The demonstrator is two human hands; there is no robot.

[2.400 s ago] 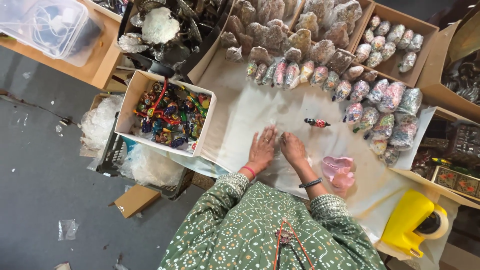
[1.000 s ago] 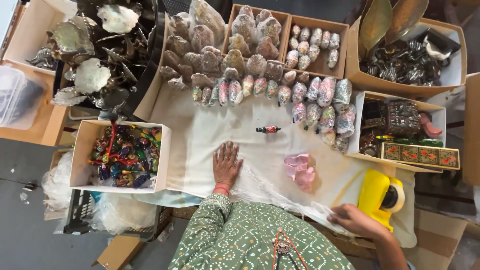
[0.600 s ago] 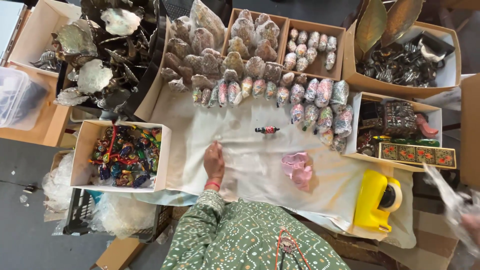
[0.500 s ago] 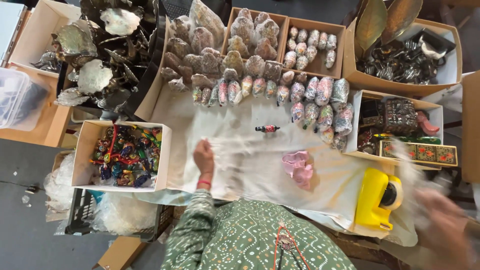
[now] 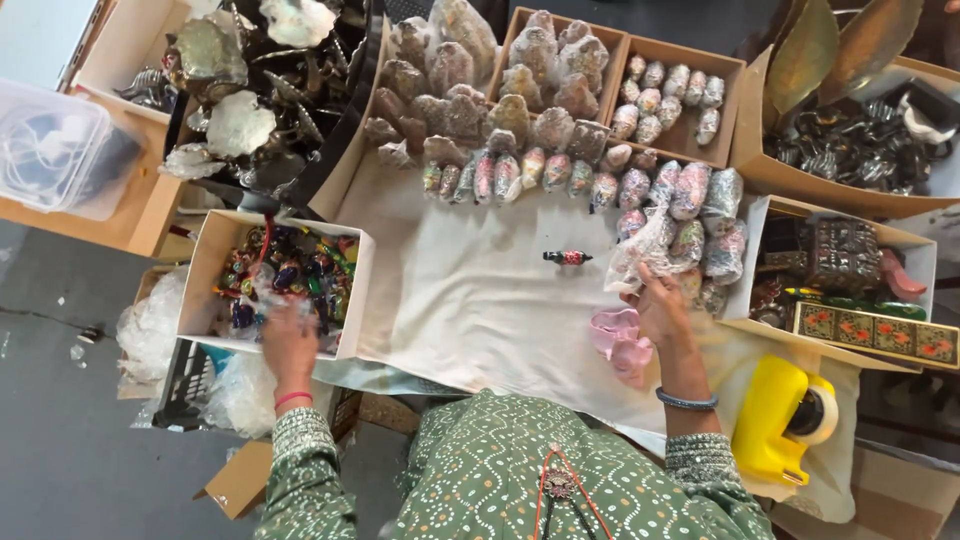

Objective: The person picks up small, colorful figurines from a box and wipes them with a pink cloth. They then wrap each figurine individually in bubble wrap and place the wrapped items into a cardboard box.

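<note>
Head view: I log left hand (image 5: 288, 343) spread over trinket box (image 5: 205, 262), fingers among trinkets (image 5: 290, 275), while right hand (image 5: 660, 305) pinches clear wrap (image 5: 640, 245) just right of lone figurine (image 5: 567, 257), long axis left-right.

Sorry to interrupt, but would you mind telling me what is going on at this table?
A person in a green patterned top sits at a cloth-covered table. The left hand reaches into a white box of colourful trinkets. The right hand holds clear plastic wrap beside rows of wrapped items. One small unwrapped figurine lies on the cloth, with a pink piece and a yellow tape dispenser nearby.
</note>
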